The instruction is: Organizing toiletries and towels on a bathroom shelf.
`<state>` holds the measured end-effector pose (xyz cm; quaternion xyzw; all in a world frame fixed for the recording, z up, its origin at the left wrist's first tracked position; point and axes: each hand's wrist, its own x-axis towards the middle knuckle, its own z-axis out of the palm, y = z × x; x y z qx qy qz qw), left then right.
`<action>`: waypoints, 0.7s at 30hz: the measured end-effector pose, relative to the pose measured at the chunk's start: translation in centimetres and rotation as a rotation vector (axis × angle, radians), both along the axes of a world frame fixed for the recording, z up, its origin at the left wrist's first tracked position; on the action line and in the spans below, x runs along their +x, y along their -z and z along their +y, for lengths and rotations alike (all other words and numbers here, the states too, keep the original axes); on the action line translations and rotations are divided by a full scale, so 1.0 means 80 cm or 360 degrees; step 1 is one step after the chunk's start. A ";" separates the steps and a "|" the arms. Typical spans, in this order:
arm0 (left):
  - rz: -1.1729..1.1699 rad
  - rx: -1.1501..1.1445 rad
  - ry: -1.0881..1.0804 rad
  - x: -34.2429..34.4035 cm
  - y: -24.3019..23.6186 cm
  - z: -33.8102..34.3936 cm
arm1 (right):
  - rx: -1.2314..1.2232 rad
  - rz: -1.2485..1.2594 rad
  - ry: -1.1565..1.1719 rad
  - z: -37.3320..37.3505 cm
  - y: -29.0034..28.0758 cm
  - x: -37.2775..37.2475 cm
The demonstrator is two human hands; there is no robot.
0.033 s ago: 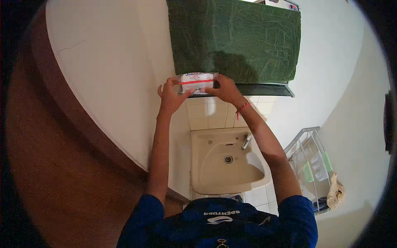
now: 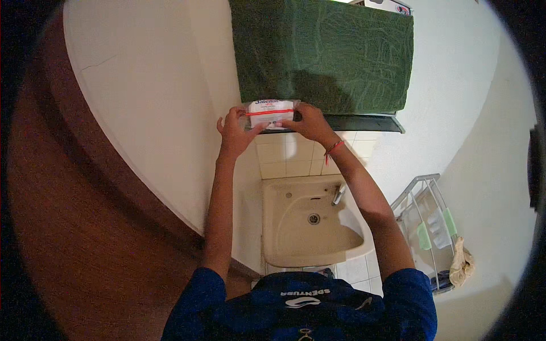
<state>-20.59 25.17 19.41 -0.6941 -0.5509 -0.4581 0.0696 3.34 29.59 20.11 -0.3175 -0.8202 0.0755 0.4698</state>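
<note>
Both my arms reach forward over the sink. Between my hands is a small soft pack (image 2: 271, 116) in clear plastic, white with a red stripe across it. What is inside it I cannot make out. My left hand (image 2: 234, 133) grips its left end, thumb along the near lower edge. My right hand (image 2: 310, 123), with a red cord bracelet on the wrist, grips the right end in the same way. The pack is held at the near left corner of a dark shelf (image 2: 372, 123), just below a dark green towel (image 2: 324, 57).
Below my arms stands a beige washbasin (image 2: 273, 227) with a metal tap (image 2: 339, 194) at its far right. A wall rises close on the left, beside a brown door (image 2: 102, 244). At the lower right, a metal rack (image 2: 418, 199) holds green and white items and a beige cloth (image 2: 461, 263).
</note>
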 end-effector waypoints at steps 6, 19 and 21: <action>-0.0006 0.0231 -0.0012 -0.001 0.021 -0.007 | -0.0085 -0.0146 0.0091 -0.009 -0.006 0.000; 0.0163 0.0341 -0.0188 0.000 0.030 -0.023 | -0.0489 0.0006 -0.0114 -0.020 -0.001 0.005; 0.0102 0.0381 -0.0140 0.011 0.030 -0.015 | -0.0300 -0.0085 0.0046 -0.007 0.007 0.010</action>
